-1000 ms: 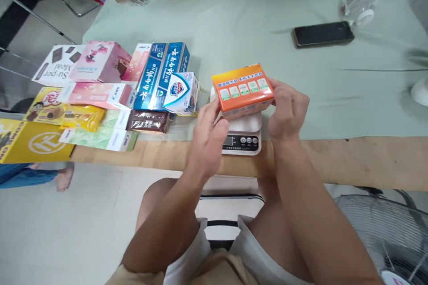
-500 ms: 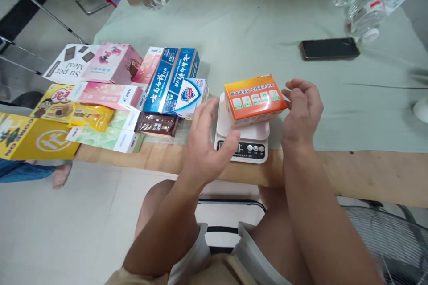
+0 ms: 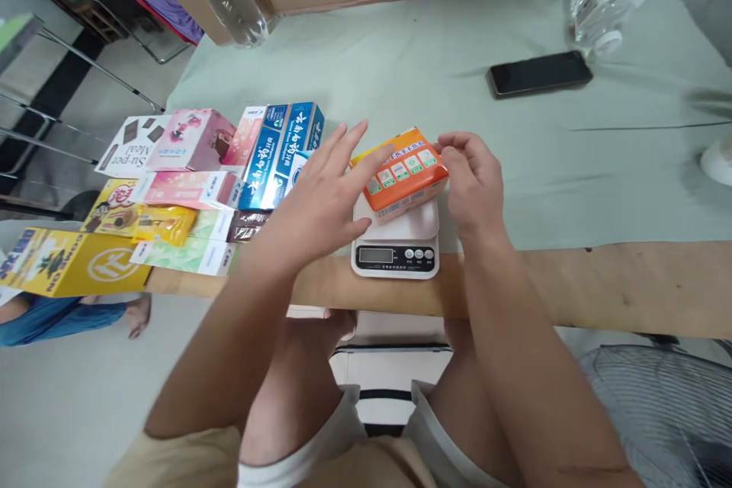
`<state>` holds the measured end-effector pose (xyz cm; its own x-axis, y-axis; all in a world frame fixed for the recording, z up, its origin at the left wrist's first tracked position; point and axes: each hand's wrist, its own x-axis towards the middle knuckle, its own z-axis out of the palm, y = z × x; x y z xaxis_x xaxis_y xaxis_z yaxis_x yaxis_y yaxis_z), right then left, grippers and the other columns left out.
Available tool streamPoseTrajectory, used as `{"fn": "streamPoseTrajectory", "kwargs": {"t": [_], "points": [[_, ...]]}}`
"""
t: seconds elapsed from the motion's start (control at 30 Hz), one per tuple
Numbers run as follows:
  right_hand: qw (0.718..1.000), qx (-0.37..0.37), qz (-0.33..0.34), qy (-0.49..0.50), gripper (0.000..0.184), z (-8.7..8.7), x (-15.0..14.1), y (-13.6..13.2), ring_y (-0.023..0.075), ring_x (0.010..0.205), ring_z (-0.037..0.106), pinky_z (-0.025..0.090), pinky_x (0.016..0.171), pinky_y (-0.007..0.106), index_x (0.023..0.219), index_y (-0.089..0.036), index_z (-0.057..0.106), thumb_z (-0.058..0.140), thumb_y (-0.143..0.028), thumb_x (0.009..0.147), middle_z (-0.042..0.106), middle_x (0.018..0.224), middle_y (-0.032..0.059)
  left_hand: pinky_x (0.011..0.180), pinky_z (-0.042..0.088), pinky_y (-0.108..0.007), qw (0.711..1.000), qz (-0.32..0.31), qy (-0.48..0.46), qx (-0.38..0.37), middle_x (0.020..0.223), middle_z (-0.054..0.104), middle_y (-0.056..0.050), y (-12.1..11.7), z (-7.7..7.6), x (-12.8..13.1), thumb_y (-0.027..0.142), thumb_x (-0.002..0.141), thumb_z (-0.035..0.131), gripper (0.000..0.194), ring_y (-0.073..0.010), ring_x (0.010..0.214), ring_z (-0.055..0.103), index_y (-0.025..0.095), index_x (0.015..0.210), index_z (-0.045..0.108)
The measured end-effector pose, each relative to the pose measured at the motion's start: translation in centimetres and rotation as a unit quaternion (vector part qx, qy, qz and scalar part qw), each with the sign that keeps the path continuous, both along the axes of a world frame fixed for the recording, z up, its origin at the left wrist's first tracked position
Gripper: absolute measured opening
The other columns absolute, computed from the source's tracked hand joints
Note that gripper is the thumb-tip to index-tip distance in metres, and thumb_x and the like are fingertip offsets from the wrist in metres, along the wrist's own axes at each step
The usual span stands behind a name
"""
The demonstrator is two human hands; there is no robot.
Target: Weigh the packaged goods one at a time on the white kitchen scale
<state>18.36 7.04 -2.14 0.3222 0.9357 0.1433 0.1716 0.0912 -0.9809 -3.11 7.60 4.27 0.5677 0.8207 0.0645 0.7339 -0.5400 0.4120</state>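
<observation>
An orange soap pack [image 3: 407,177] lies tilted on the white plate of a kitchen scale [image 3: 396,259], whose small display looks grey with no readable digits. My right hand [image 3: 473,187] is at the pack's right end, with curled fingers pressed against its edge. Across the pack's left corner reaches the index finger of my left hand [image 3: 320,202], which is open with fingers spread. Whether that finger touches the pack I cannot tell. Behind the left hand, a blue-and-white soap box [image 3: 296,168] and a dark brown packet [image 3: 247,226] are partly hidden.
Left of the scale sit blue toothpaste boxes [image 3: 274,152], a pink box [image 3: 191,139], a yellow carton [image 3: 85,263] and several other packages. A phone [image 3: 540,75] and a plastic bottle [image 3: 600,8] lie at the back right. A wire fan guard [image 3: 657,404] stands below right.
The soap pack has shifted left on the scale and turned slightly. My right hand has closed in on its right end; my left hand has lifted and spread its fingers. The camera view has shifted.
</observation>
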Motion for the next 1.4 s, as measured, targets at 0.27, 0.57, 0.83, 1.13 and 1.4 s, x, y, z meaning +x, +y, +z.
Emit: {"fn": "streamPoseTrajectory", "kwargs": {"t": [0.27,0.57,0.83,1.13,1.4], "points": [[0.982,-0.024,0.172,-0.081,0.055,0.0,0.9,-0.2,0.0210,0.154,0.048,0.043,0.126,0.043,0.148,-0.023,0.041,0.046,-0.046,0.099,0.050,0.165,0.0111,0.134,0.011,-0.068,0.985,-0.106,0.073,-0.119,0.165,0.050,-0.006,7.6,2.2,3.8,0.055,0.066,0.088,0.083,-0.0451,0.166,0.022,0.031,0.141,0.062],[0.942,-0.055,0.209,-0.256,0.102,1.6,0.5,-0.2,0.0341,0.169,0.011,0.030,0.130,0.065,0.163,-0.028,0.029,0.079,-0.052,0.077,0.024,0.178,0.0136,0.120,0.044,-0.057,0.983,-0.002,-0.118,-0.140,0.131,0.059,-0.010,8.8,-0.2,3.5,0.045,0.062,0.089,0.056,-0.0489,0.137,0.059,0.027,0.113,0.070],[0.944,-0.051,0.178,-0.271,0.079,2.9,-3.0,1.6,0.0294,0.165,0.030,0.041,0.125,0.062,0.166,-0.030,0.027,0.055,-0.031,0.093,0.027,0.179,0.0055,0.118,0.045,-0.056,0.995,0.019,-0.081,-0.052,0.138,0.057,-0.011,11.1,1.2,1.4,0.035,0.038,0.100,0.083,-0.0481,0.132,0.057,0.028,0.114,0.068],[0.940,-0.083,0.155,-0.292,0.075,2.1,-7.8,3.3,0.0461,0.155,0.044,0.030,0.122,0.081,0.163,-0.031,0.040,0.053,-0.029,0.089,0.059,0.159,0.0047,0.112,0.046,-0.062,0.985,0.156,0.068,-0.031,0.126,0.058,-0.011,15.1,2.2,-1.7,0.038,0.039,0.100,0.070,-0.0505,0.125,0.060,0.024,0.099,0.067],[0.890,-0.145,0.192,-0.387,0.075,2.2,-9.6,3.2,0.0474,0.159,0.036,0.023,0.125,0.081,0.164,-0.020,0.038,0.049,-0.030,0.091,0.065,0.152,0.0132,0.123,0.041,-0.053,0.991,0.099,-0.042,-0.076,0.110,0.066,-0.008,16.8,-2.0,-4.6,0.049,0.048,0.100,0.060,-0.0444,0.133,0.059,0.022,0.092,0.070]]}}
